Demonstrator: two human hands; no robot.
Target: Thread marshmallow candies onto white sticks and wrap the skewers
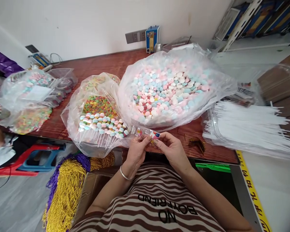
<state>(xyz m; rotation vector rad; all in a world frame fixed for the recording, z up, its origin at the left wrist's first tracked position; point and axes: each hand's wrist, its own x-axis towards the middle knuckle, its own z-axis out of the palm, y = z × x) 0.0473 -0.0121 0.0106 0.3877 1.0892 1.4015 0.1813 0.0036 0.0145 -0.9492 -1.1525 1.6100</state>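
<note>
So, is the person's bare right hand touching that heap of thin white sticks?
Apart. In the head view, reddish-brown tabletop and a small bunch of shiny gold strips show between the right hand and the thin white sticks.

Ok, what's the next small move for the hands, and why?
Probably steady the small printed wrapper with the left hand and let the right hand feel along its edge: the fingertips of both hands meet at it, and whether it is open is too small to tell.
</note>
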